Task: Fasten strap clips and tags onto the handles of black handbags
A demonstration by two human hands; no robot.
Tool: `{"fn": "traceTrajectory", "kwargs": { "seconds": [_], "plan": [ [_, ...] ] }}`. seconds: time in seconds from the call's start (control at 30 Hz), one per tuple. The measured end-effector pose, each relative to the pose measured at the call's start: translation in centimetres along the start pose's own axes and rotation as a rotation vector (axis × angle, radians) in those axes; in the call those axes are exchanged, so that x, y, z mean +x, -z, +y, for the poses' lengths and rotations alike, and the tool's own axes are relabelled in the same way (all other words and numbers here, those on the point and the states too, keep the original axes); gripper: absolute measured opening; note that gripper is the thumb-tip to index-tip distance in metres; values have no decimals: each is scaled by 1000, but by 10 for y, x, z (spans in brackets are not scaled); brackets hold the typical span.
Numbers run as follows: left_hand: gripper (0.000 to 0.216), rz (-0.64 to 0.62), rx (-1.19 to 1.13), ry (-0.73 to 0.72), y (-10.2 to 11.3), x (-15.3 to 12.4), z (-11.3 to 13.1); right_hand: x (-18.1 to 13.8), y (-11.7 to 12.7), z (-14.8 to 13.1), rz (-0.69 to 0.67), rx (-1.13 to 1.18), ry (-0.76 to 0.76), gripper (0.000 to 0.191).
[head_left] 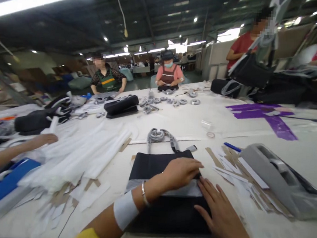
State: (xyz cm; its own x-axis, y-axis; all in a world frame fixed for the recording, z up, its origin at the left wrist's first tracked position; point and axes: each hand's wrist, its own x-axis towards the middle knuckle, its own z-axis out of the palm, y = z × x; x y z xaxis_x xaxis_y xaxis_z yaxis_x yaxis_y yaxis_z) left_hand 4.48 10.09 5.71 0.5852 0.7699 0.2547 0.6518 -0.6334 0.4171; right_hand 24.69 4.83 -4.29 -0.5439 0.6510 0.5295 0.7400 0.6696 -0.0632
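Note:
A black bag [166,216] lies flat on the table in front of me, with a grey band [188,190] across its middle. Its handles [157,135], wrapped in clear plastic, stick out at the far end. My left hand [181,171] reaches across the bag's upper right part, fingers stretched towards the right edge; its thumb and whatever lies under the palm are hidden. Just below it, my right hand [217,204] rests flat with spread fingers on the right edge of the bag.
On the right stand a grey tape dispenser [278,177], paper strips [250,179] and a blue pen [232,147]. White sheets [89,150] pile up on the left, near a blue dispenser [8,183] and a co-worker's hand [44,140]. Purple sheets [269,115] and wrapped rings [173,101] lie farther back.

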Motion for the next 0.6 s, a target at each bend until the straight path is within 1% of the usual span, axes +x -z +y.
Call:
{"fn": "traceTrajectory", "kwargs": {
  "seconds": [0.03, 0.1, 0.17, 0.23, 0.3, 0.33, 0.4, 0.43, 0.47, 0.5, 0.53, 0.57, 0.6],
  "plan": [
    [39, -27, 56, 43, 0, -17, 9, 5, 4, 7, -7, 23, 16, 51],
    [50, -63, 142, 141, -9, -47, 22, 24, 14, 19, -48, 90, 44, 34],
    [58, -82, 176, 189, -24, -68, 28, 57, 28, 24, -75, 193, 37, 26],
    [60, -77, 176, 222, -35, -77, 31, 103, 39, 14, -67, 357, 0, 24],
    [59, -63, 152, 256, -37, -77, 31, 153, 42, -10, -104, 609, -13, 26],
    [60, -62, 125, 264, -34, -75, 31, 178, 40, -25, -134, 764, -21, 28],
    [63, -69, 30, 248, -24, -72, 32, 217, 24, -56, -195, 1107, -75, 35],
    [63, -73, -39, 230, -18, -71, 31, 231, 11, -69, -210, 1301, -137, 39],
    [59, -84, -120, 206, -11, -72, 30, 240, -5, -78, -210, 1473, -192, 43],
    [53, -90, -202, 187, -5, -75, 27, 245, -22, -85, -214, 1584, -239, 47],
    [45, -93, -272, 185, 2, -79, 21, 248, -41, -88, -187, 1623, -313, 52],
    [39, -105, -321, 195, 10, -85, 10, 248, -59, -88, -156, 1602, -407, 54],
    [33, -43, -325, 262, 20, -93, -6, 247, -75, -86, -143, 1538, -470, 53]
  ]
}}
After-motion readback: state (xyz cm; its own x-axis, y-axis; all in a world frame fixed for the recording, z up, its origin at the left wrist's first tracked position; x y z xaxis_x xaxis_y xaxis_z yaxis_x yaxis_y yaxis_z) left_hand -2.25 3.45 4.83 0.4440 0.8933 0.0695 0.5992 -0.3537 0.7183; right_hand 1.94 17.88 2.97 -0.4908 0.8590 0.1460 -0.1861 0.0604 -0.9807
